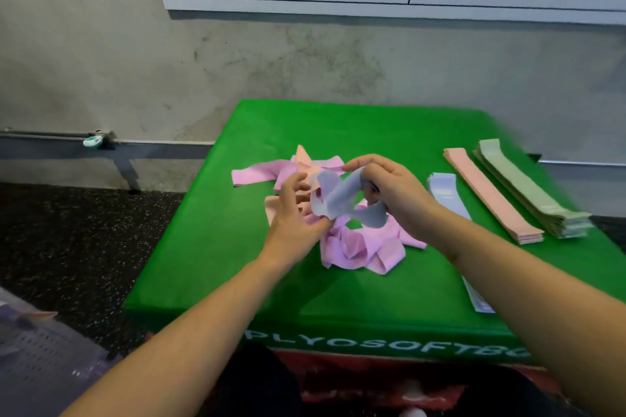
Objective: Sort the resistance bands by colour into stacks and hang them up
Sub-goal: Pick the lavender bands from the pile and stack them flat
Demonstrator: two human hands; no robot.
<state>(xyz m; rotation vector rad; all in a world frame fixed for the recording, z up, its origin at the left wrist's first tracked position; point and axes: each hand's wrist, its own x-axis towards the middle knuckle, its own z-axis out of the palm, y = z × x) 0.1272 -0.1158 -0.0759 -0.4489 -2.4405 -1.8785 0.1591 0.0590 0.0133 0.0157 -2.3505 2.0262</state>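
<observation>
At frame centre, the left hand (294,210) and right hand (389,191) both grip a twisted blue band (338,196) above the pink pile (352,247) on the green box (237,264).
</observation>
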